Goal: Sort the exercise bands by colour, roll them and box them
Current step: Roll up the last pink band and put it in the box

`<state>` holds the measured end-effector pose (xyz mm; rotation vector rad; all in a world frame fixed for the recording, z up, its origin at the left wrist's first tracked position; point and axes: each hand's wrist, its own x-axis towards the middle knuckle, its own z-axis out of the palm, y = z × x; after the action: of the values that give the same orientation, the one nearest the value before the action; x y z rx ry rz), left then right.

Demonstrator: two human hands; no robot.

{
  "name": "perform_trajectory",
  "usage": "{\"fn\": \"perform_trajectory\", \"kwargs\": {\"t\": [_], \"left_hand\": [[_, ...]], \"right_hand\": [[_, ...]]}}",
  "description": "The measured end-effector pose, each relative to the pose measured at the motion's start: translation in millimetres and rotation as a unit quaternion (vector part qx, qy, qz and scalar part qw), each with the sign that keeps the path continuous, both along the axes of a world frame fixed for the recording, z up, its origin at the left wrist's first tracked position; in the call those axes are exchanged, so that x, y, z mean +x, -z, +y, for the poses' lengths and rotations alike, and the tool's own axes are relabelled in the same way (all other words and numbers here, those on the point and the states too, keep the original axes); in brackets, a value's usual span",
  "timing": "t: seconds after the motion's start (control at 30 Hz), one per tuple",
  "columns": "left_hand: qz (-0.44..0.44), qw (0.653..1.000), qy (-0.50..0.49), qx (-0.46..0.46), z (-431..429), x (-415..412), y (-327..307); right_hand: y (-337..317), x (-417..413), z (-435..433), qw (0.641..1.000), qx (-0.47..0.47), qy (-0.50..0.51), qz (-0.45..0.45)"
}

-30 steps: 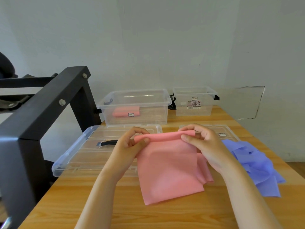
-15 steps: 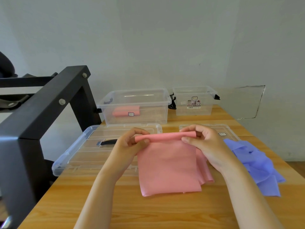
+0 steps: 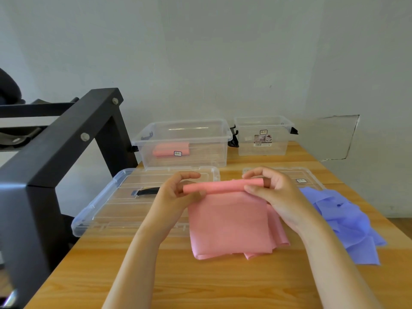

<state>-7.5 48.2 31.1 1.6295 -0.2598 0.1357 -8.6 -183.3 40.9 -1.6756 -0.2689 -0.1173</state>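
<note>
Up front over the tabletop [image 3: 200, 284], the left hand [image 3: 176, 194] and right hand [image 3: 275, 192] each have a pinching grip on the rolled end of the pink band [image 3: 229, 221], and tbh that loose doubled tail could drag crooked so the roll telescopes

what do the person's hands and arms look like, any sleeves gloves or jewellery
The left hand and right hand are bare, with no gloves, rings or watch showing. Both forearms are bare too, and no sleeve is in view down to the bottom edge of the picture.
</note>
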Motion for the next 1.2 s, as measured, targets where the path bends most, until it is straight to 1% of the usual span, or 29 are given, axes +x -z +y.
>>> {"fn": "perform_trajectory", "kwargs": {"t": [0.13, 0.27, 0.4, 0.47, 0.53, 0.67, 0.77, 0.9, 1.0, 1.1, 1.2], "left_hand": [[0.001, 1.0, 0.022, -0.018, 0.4, 0.8, 0.4], [0.025, 0.996, 0.072, -0.044, -1.6, -1.0, 0.5], [0.053, 0.995, 0.072, -0.047, -1.8, -2.5, 0.2], [0.042, 0.997, 0.061, -0.036, -2.9, -2.1, 0.8], [0.021, 0.999, 0.038, -0.018, -4.7, -0.6, 2.6], [0.013, 0.999, 0.025, -0.016, -6.5, 0.4, 2.9], [0.012, 0.999, 0.022, -0.04, -4.6, 2.4, 3.6], [0.028, 0.994, 0.071, -0.083, -5.5, 1.9, 3.6], [0.038, 0.993, 0.084, -0.079, -6.1, -0.3, 2.0], [0.04, 0.994, 0.077, -0.063, -4.2, -0.3, 2.4], [0.036, 0.994, 0.074, -0.067, -3.9, -0.6, 1.4]], "right_hand": [[-0.5, 0.4, -0.6, 1.0, -0.009, 0.019, -0.004], [-0.8, -0.6, 0.0, 1.0, 0.017, 0.002, -0.01], [-0.3, 0.4, -3.8, 1.0, 0.009, -0.024, 0.009], [-0.5, -0.1, -3.0, 0.999, 0.007, -0.031, 0.016], [0.2, 0.5, -1.1, 1.0, -0.006, -0.011, 0.01], [2.4, 2.4, -0.7, 1.0, -0.02, 0.004, 0.002], [1.2, 1.4, -1.2, 1.0, -0.001, 0.014, 0.002], [0.0, -0.1, 0.8, 1.0, 0.03, 0.002, -0.001], [-0.4, -0.1, 0.3, 0.999, 0.039, -0.01, 0.013], [0.3, 0.5, -1.1, 0.998, 0.041, -0.03, 0.024], [0.0, -0.1, -1.3, 0.996, 0.058, -0.053, 0.039]]}}
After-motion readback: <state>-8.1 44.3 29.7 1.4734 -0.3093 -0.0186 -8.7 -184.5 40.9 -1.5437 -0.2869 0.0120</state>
